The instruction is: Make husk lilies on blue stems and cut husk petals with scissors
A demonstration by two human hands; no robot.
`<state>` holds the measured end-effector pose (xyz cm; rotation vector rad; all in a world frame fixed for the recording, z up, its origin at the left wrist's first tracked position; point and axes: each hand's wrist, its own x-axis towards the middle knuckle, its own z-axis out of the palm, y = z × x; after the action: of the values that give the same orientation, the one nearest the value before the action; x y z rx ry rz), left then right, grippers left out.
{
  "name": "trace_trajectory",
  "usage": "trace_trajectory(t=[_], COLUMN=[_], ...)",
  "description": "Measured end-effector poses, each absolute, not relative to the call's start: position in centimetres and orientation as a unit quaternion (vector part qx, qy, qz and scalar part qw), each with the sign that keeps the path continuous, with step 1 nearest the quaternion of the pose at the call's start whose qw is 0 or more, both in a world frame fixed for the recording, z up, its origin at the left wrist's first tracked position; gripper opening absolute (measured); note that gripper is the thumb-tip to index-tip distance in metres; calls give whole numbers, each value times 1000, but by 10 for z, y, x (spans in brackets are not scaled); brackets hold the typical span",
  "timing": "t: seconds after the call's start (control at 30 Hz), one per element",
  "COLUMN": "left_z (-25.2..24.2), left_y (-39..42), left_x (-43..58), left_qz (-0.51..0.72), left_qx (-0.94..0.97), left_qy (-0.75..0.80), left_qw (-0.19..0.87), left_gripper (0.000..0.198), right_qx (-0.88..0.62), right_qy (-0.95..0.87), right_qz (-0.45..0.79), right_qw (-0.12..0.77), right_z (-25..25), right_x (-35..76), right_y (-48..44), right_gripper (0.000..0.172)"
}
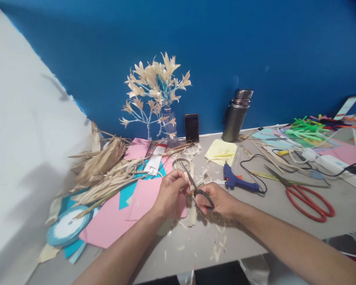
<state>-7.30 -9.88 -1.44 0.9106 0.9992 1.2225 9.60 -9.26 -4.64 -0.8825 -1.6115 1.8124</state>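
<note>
My right hand (216,200) is closed around the handles of a pair of dark scissors (192,182), whose blades point up and to the left. Close beside the blades, my left hand (173,188) pinches a small pale piece (186,177), perhaps dried husk; most of it is hidden by the fingers. Scraps of husk (216,251) lie scattered on the table below and around both hands. Pink paper sheets (144,194) lie under and left of my left hand. Just past my right hand is a blue glue gun (240,182) with its black cord.
Dried husks (106,170) and a ribbon spool (67,225) lie left. Behind stand pale flowers (157,79) in a clear bottle, a phone (191,127) and a flask (237,116). Red-handled scissors (310,202), a power strip (341,168) and green pipe cleaners (307,128) lie right.
</note>
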Motion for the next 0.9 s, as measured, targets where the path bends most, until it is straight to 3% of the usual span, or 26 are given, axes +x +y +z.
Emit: trace_trajectory(t=[0.2,0.47,0.67,0.9], left_z=[-11,-13,-10,-6], left_y=[-97,-95,-89,-84], left_x=[-78,-80,-88,-96], left_qz=[518,468,477,516], left_qx=[415,379,388,372], left_qy=[438,389,409,342], left_qw=[606,697,674,692], left_gripper=[8,11,13,32], right_qx=[-285,-279,-281,-264], right_qy=[-591,-620,-632,-639], right_qz=[694,668,667,678], right_qw=[297,302,277,247], right_z=[-46,-45,-46,-44], right_x=[98,101,105,107], right_y=[-89,-87,-86,-87], right_gripper=[64,61,63,65])
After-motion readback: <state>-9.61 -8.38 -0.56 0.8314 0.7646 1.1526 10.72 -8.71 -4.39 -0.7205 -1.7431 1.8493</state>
